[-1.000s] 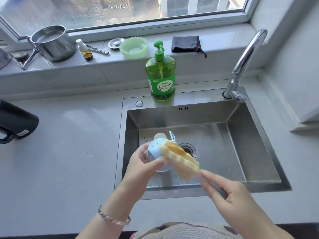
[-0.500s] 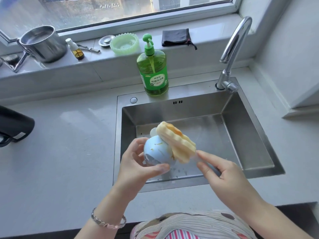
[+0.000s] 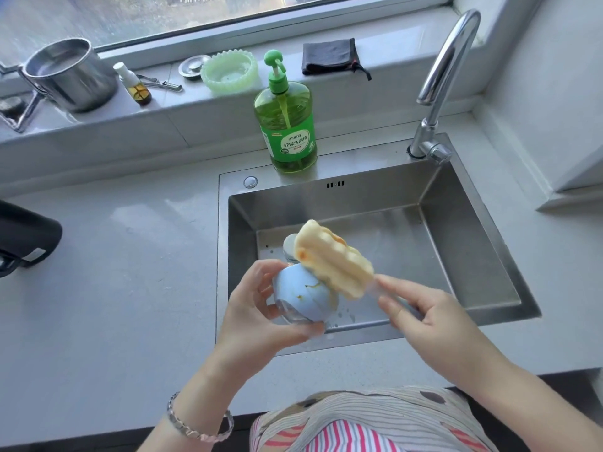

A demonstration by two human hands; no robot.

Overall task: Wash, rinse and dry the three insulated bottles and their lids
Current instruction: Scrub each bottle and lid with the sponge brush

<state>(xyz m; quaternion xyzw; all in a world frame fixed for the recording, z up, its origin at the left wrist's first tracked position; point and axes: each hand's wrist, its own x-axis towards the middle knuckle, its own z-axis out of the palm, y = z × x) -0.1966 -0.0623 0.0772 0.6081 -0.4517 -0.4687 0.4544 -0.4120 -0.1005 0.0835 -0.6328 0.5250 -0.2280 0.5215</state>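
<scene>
My left hand (image 3: 257, 316) grips a light blue bottle lid (image 3: 301, 296) over the front left of the steel sink (image 3: 473, 249). Orange smears streak the lid's dome. A yellow sponge brush (image 3: 332, 259) lies against the lid's upper right side. My right hand (image 3: 424, 316) pinches the brush's clear handle. A pale object (image 3: 288, 244), partly hidden behind the sponge, sits in the sink. At the left edge of the counter lies a black bottle (image 3: 26, 239).
A green dish soap pump bottle (image 3: 287, 125) stands behind the sink, the tap (image 3: 440, 83) at its right rear corner. The sill holds a steel pot (image 3: 70, 75), a small dropper bottle (image 3: 135, 86), a green dish (image 3: 230, 71) and a black cloth (image 3: 329, 57).
The lid and sponge rose slightly toward me. The sponge slid up and over the lid's top. My left hand turned the lid so that its dome faces up.
</scene>
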